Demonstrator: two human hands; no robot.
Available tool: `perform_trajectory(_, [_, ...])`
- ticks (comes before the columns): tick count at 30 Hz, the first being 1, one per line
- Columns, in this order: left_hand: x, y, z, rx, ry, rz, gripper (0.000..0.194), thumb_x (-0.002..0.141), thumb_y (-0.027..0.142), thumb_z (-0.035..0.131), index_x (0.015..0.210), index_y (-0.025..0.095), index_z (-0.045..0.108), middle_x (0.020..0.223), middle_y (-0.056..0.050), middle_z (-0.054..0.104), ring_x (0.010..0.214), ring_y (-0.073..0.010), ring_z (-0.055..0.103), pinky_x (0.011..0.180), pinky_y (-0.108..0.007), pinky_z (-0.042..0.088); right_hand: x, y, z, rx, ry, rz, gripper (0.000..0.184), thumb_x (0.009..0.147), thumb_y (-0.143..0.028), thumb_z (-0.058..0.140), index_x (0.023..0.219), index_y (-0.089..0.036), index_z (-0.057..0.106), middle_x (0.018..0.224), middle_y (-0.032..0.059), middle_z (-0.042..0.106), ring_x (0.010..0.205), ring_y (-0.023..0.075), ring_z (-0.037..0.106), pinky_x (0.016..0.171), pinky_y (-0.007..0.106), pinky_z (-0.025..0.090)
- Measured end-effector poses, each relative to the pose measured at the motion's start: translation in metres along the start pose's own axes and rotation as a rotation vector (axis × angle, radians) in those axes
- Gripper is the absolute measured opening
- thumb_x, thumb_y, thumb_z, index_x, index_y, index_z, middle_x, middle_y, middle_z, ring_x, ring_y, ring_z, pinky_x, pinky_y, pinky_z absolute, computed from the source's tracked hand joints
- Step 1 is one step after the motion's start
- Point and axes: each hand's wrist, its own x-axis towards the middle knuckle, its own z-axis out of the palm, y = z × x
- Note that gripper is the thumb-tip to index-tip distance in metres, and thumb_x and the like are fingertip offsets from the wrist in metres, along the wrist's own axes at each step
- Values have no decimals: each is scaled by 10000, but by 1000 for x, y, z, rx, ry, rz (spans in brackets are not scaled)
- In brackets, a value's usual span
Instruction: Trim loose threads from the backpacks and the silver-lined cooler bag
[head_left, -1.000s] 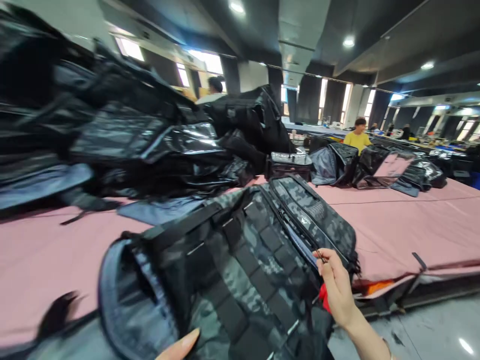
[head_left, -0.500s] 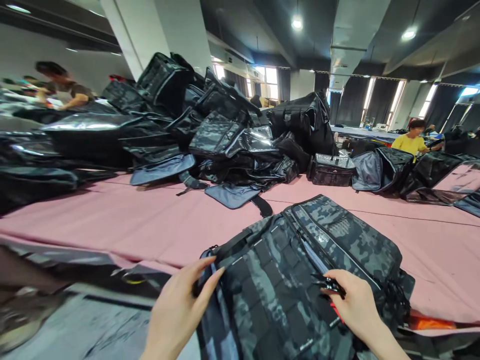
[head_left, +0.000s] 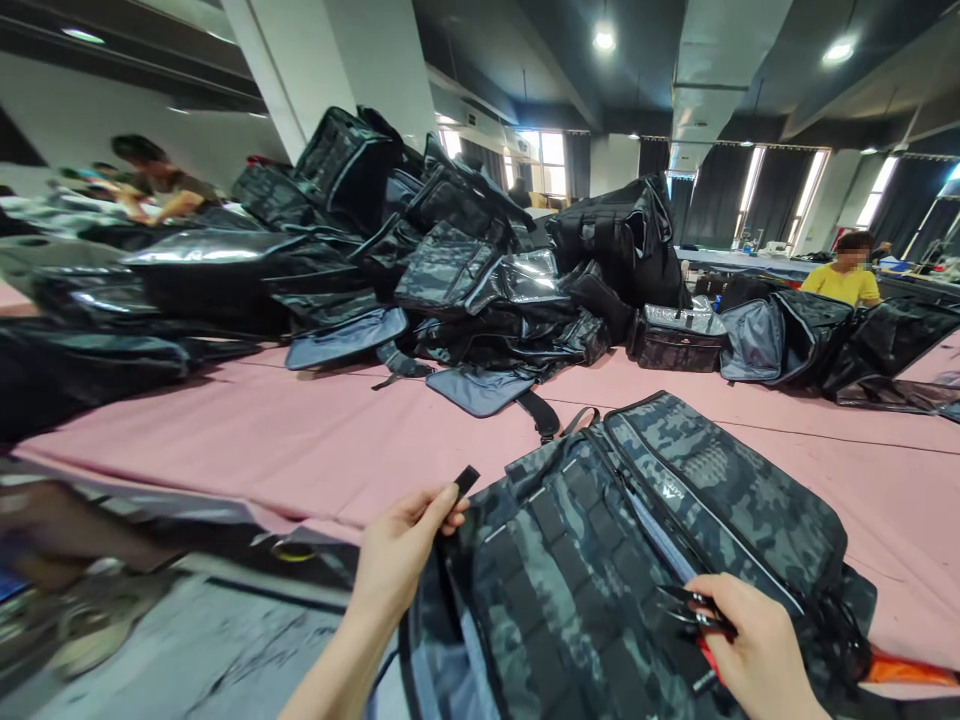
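Observation:
A dark camouflage backpack [head_left: 577,570] lies on the pink-covered table [head_left: 330,430] in front of me, its zipped compartment partly parted to show grey lining. My left hand [head_left: 405,535] is at the bag's left edge, pinching a short black strap end [head_left: 466,482] between thumb and fingers. Over the bag's middle, my right hand [head_left: 754,640] is closed around small black thread snips [head_left: 694,608], blades pointing left. Something red shows below that hand. How the strap joins the bag is hidden by my fingers.
Camouflage bags are heaped [head_left: 450,265] along the table's far side. A small box-shaped bag [head_left: 679,335] and an opened bag [head_left: 795,335] stand right of them. Orange material [head_left: 907,670] lies at the right edge. Two people sit farther back, left and right.
My left hand has risen from the bag's edge and now pinches the strap end. My right hand still holds the snips. The view has shifted slightly left.

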Motion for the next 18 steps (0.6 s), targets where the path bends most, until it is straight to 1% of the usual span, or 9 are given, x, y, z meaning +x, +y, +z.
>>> perform_trajectory(3, [-6,3,0,-52,-17,-68,528,540,645,721,694,143,662,618,-55,673,520,-149,564,492,-252,458,-2,0,0,-12,24,-5,290,791,-97,431,914,-230,658,799,28,716,682,171,703,600,226,558])
perform_trajectory(6, [-8,5,3,-90,-18,-104,522,519,630,744,691,143,666,621,-52,678,514,-142,560,493,-248,457,-2,3,0,-34,26,-68,307,766,-78,446,936,-230,652,826,22,727,691,165,712,600,203,561])
perform_trajectory(12, [-10,5,3,-129,-22,-132,484,530,590,755,698,145,665,607,-35,668,513,-131,552,498,-236,447,-3,6,-1,-69,16,-112,334,758,-59,437,979,-221,628,857,29,728,716,164,716,626,198,566])
perform_trajectory(18, [-10,2,1,-119,-27,-135,481,542,582,752,702,137,668,621,-46,680,520,-129,561,501,-231,457,-6,7,0,-54,24,-95,348,739,-52,441,979,-218,630,832,26,721,699,167,712,635,212,570])
